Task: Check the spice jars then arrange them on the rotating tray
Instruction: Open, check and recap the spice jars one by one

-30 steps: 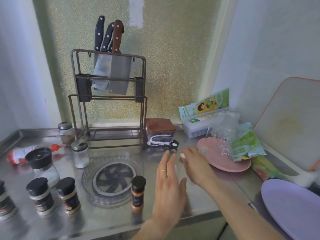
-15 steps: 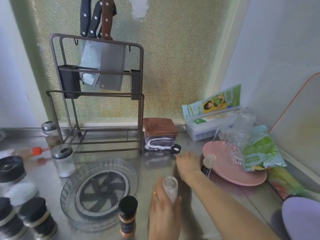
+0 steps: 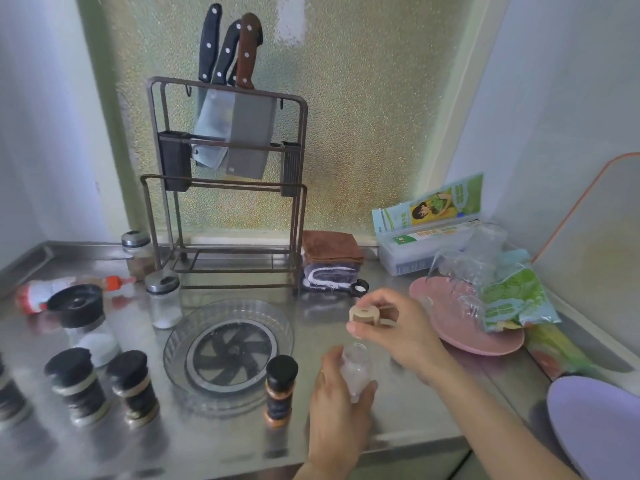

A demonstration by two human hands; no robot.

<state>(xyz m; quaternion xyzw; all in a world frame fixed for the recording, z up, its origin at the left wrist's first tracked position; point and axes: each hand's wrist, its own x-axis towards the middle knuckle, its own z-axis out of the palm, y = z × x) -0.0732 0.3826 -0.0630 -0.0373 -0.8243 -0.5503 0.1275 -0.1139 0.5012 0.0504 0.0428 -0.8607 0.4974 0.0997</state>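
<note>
My left hand [image 3: 337, 407] grips a small clear jar [image 3: 356, 370] with white powder, its mouth uncovered. Just above it my right hand [image 3: 394, 327] pinches a tan lid [image 3: 363, 314]. The clear rotating tray [image 3: 228, 348] with a black fan-shaped centre lies left of my hands and holds nothing. An orange-labelled jar with a black cap [image 3: 281, 389] stands at the tray's front right edge. Black-capped jars [image 3: 133, 386] stand at the front left, and steel-capped glass jars [image 3: 163, 299] behind the tray.
A knife rack [image 3: 228, 188] with cleavers stands at the back. Folded cloths [image 3: 330, 261] and a small black lid [image 3: 360, 288] sit beside it. A pink plate [image 3: 460, 336] with plastic cups and green packets lies right, a purple plate [image 3: 599, 427] at the front right.
My left hand picked up the clear jar from the counter. My right hand took the tan lid and brought it over the jar's mouth.
</note>
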